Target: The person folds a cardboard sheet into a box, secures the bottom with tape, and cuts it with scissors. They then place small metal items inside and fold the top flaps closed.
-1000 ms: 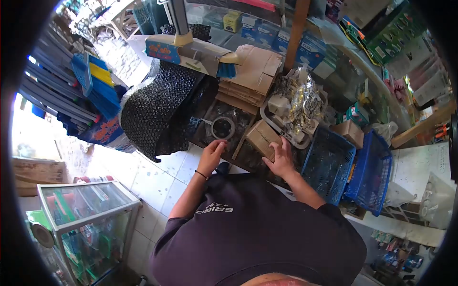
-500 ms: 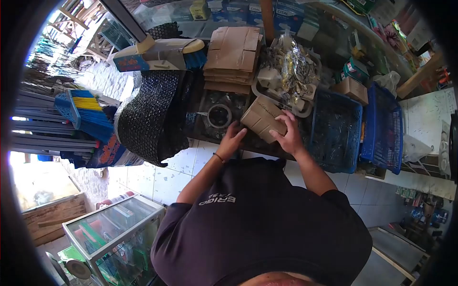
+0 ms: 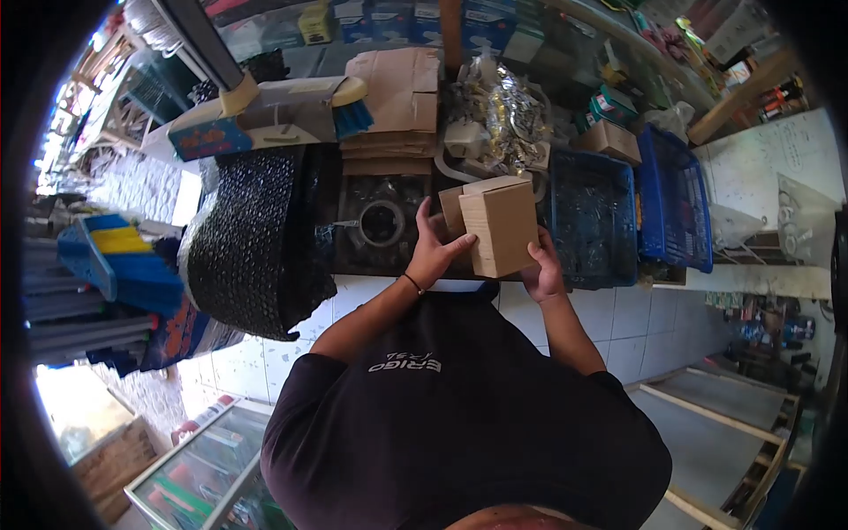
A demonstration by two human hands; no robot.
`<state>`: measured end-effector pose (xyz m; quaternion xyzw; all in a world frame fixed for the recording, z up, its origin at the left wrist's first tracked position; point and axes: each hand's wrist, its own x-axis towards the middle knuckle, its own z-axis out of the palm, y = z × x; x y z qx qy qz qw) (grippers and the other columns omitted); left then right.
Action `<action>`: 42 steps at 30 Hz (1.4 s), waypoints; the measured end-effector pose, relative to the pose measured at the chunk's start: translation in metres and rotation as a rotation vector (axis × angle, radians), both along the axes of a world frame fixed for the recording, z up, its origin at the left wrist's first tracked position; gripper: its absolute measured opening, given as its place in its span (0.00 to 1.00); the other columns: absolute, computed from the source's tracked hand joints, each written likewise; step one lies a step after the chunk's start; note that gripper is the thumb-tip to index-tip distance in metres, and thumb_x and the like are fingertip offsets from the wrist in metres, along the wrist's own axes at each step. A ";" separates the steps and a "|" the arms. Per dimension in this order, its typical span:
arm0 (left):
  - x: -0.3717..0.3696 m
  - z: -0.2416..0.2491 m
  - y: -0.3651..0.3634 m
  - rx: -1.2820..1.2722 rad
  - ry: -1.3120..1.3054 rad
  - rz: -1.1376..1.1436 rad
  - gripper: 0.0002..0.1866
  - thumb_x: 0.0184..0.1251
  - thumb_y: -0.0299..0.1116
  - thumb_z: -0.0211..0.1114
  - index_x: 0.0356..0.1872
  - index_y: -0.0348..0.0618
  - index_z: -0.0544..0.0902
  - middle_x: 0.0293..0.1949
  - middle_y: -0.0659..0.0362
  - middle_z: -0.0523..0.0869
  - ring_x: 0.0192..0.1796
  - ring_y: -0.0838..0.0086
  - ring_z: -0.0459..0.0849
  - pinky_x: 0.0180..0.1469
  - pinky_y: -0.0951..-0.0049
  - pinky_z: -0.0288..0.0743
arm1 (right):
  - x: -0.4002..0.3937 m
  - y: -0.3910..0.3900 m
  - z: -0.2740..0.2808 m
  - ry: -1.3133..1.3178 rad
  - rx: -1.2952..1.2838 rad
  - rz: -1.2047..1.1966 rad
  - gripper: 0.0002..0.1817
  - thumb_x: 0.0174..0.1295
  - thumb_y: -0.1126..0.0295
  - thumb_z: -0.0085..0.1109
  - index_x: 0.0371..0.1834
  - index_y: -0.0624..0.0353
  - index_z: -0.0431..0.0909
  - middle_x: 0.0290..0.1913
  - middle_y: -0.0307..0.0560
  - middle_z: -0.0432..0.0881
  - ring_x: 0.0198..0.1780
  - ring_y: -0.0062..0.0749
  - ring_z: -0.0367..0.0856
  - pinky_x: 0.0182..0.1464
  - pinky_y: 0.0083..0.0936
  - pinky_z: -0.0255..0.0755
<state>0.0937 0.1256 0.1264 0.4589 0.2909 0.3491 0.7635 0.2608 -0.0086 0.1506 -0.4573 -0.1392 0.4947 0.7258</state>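
Observation:
A small brown cardboard box [image 3: 502, 228] is held up in front of my chest, over the near edge of the counter. On its left side an open flap [image 3: 451, 210] sticks out. My left hand [image 3: 433, 250], with a bracelet at the wrist, presses its thumb to the lower left edge of the box, its fingers reaching up beside the flap. Around the lower right side curls my right hand [image 3: 545, 269]; its fingertips behind the box are hidden. Just left of the hands lies a roll of clear tape [image 3: 382, 223].
Flattened cardboard [image 3: 393, 93] is stacked behind the tape. A clear tub [image 3: 449, 168] holds foil-wrapped pieces. To the right stand a dark blue basket [image 3: 594, 280] and a brighter blue basket [image 3: 676, 199]. Black bubble wrap [image 3: 243, 238] hangs at left, below a boxed broom [image 3: 274, 115].
The box has gone from flat-looking and tilted to upright, with its faces squared and a flap out at left. My left hand has moved from beside the tape onto the box.

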 end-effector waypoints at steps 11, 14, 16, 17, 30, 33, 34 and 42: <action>0.017 0.004 0.005 -0.130 -0.023 -0.325 0.17 0.66 0.29 0.63 0.54 0.35 0.75 0.42 0.60 0.83 0.43 0.79 0.81 0.46 0.78 0.75 | -0.012 -0.022 -0.004 -0.178 -0.102 -0.085 0.24 0.54 0.73 0.63 0.54 0.56 0.66 0.53 0.45 0.72 0.57 0.33 0.70 0.59 0.31 0.65; 0.015 -0.005 0.002 -0.056 0.071 -0.330 0.18 0.66 0.26 0.61 0.57 0.33 0.74 0.44 0.58 0.84 0.43 0.78 0.82 0.47 0.77 0.76 | -0.005 -0.022 -0.007 -0.378 -0.202 -0.015 0.26 0.53 0.70 0.66 0.54 0.56 0.67 0.54 0.46 0.71 0.58 0.35 0.69 0.59 0.31 0.64; 0.008 -0.014 -0.002 -0.069 0.067 -0.360 0.21 0.67 0.27 0.57 0.60 0.34 0.71 0.51 0.57 0.81 0.51 0.77 0.79 0.55 0.73 0.73 | -0.006 -0.016 -0.001 -0.526 -0.327 0.049 0.26 0.51 0.68 0.68 0.53 0.57 0.68 0.54 0.48 0.70 0.59 0.38 0.68 0.60 0.33 0.64; 0.005 -0.018 -0.003 -0.098 0.032 -0.369 0.22 0.68 0.30 0.56 0.61 0.35 0.70 0.53 0.56 0.80 0.54 0.75 0.78 0.57 0.71 0.71 | -0.005 -0.010 0.001 -0.759 -0.336 0.068 0.26 0.50 0.67 0.69 0.52 0.58 0.69 0.55 0.50 0.69 0.60 0.41 0.68 0.61 0.35 0.64; 0.008 -0.036 -0.014 -0.577 -0.187 0.049 0.39 0.65 0.70 0.42 0.70 0.57 0.58 0.66 0.58 0.67 0.67 0.63 0.66 0.66 0.52 0.59 | 0.018 0.067 0.006 -1.509 -0.048 0.473 0.27 0.44 0.65 0.70 0.50 0.50 0.74 0.64 0.58 0.61 0.65 0.59 0.62 0.64 0.46 0.62; 0.018 -0.036 -0.020 -0.667 -0.199 0.142 0.39 0.65 0.68 0.43 0.70 0.55 0.58 0.65 0.57 0.68 0.68 0.62 0.65 0.69 0.51 0.54 | 0.029 0.071 -0.001 -1.545 -0.029 0.534 0.27 0.44 0.64 0.70 0.51 0.50 0.75 0.64 0.56 0.60 0.65 0.58 0.60 0.65 0.46 0.61; 0.020 -0.038 -0.020 -0.692 -0.192 0.149 0.38 0.66 0.67 0.44 0.70 0.53 0.58 0.66 0.56 0.68 0.69 0.61 0.64 0.69 0.51 0.54 | 0.033 0.071 -0.003 -1.545 -0.022 0.537 0.26 0.43 0.64 0.71 0.49 0.51 0.75 0.64 0.55 0.61 0.65 0.58 0.61 0.65 0.46 0.61; 0.020 -0.038 -0.028 -0.688 0.020 0.210 0.34 0.69 0.56 0.48 0.66 0.40 0.62 0.60 0.48 0.73 0.60 0.57 0.75 0.63 0.57 0.66 | 0.054 0.071 -0.018 -1.656 0.087 0.577 0.25 0.41 0.66 0.71 0.46 0.53 0.78 0.65 0.52 0.61 0.65 0.53 0.62 0.66 0.42 0.60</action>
